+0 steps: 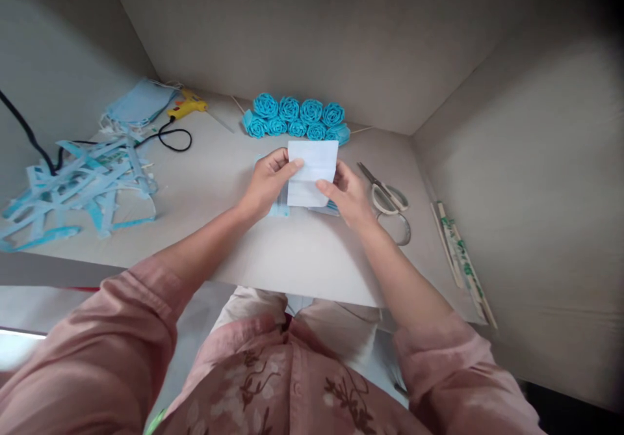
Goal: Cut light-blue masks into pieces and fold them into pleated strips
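Above the middle of the table, a white creased rectangular sheet (pixel 312 173), like face mask fabric, is held up between both hands. My left hand (pixel 272 178) pinches its left edge, thumb on the near face. My right hand (pixel 347 191) grips its right edge, with the thumb pressed across the lower right part. The fingers behind the sheet are mostly hidden. Beneath the hands, light blue pieces (pixel 279 206) show partly on the table. Just beyond the sheet sit several blue rolled roses (pixel 311 111) in two rows.
Scissors (pixel 383 191) and a round tape-like ring (pixel 407 229) lie to the right. Wooden sticks with green-printed wrappers (pixel 463 259) rest by the right wall. At left are cut blue strips (pixel 82 184), a yellow glue gun (pixel 188 105) with black cord, and stacked face masks (pixel 139 103).
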Available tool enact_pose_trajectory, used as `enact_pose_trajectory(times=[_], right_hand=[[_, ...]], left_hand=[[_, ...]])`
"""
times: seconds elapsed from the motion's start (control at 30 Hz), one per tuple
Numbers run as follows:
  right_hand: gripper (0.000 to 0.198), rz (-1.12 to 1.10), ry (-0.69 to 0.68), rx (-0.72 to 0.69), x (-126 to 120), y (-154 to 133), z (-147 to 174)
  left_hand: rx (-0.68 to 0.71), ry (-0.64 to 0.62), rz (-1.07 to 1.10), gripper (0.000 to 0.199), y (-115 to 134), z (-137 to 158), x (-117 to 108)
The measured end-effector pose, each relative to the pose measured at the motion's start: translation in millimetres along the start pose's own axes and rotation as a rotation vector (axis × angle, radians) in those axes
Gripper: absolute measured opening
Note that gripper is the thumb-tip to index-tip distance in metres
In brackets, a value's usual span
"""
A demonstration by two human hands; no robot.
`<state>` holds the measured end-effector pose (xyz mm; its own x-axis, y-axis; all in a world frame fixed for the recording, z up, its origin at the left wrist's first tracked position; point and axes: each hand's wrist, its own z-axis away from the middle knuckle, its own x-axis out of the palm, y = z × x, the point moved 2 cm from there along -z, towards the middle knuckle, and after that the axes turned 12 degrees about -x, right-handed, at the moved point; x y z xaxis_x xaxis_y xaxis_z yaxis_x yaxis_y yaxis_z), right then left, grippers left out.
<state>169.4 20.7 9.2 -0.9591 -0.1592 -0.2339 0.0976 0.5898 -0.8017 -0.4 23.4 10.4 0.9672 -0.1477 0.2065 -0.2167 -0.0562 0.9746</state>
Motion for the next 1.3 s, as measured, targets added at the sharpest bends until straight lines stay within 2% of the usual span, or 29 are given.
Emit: enact_pose_trajectory(times=[0.07,0.2,0.33,0.5,0.6,0.7,0.73,0.8,0.87,0.9,1.0,1.13,1.3], right_hand=[[0.049,0.008,-0.038,0.093,5,2,2],[0.03,0.211,-0.038,0.19,11,1,7],[0.024,0.35,-0.071,0.153,17,2,9],[0.022,0.456,-0.121,0.052,30,0,13],[0.021,0.42,-0.168,0.055,31,-4,14],[0.029,0.278,-0.244,0.061,19,-6,9],[0.036,0.216,-0.237,0.04,12,-6,6],[0.046,0.14,-0.087,-0.02,-6,-7,0],[0.049,0.15,0.071,-0.07,-20,-9,-5],[0.048,0.173,0.108,-0.085,-23,-10,-6],[0.041,0.245,0.074,-0.117,-20,-14,-4],[0.031,0.344,0.029,-0.149,-3,-18,2],[0.023,0.416,0.17,-0.19,-1,-16,4]], left_hand=[[-0.005,0.005,0.036,0.032,-1,-2,-1],[0.0,0.048,0.068,0.032,-4,-5,-3],[0.001,0.111,0.07,0.033,-7,-8,-6],[-0.039,0.19,-0.039,0.037,-11,-7,-7],[-0.027,0.185,-0.092,0.043,-11,-7,-6],[-0.019,0.162,-0.093,0.044,-9,-7,-7],[-0.025,0.147,-0.093,0.044,-8,-7,-7],[-0.048,0.095,-0.105,0.042,-6,-6,-6],[-0.07,0.028,-0.152,0.038,-3,-4,-3],[-0.07,-0.003,-0.192,0.036,-2,-2,-1],[-0.006,-0.06,-0.354,0.028,3,4,5],[0.094,-0.059,-0.541,0.021,8,9,11],[0.091,-0.08,-0.582,0.023,6,9,12]])
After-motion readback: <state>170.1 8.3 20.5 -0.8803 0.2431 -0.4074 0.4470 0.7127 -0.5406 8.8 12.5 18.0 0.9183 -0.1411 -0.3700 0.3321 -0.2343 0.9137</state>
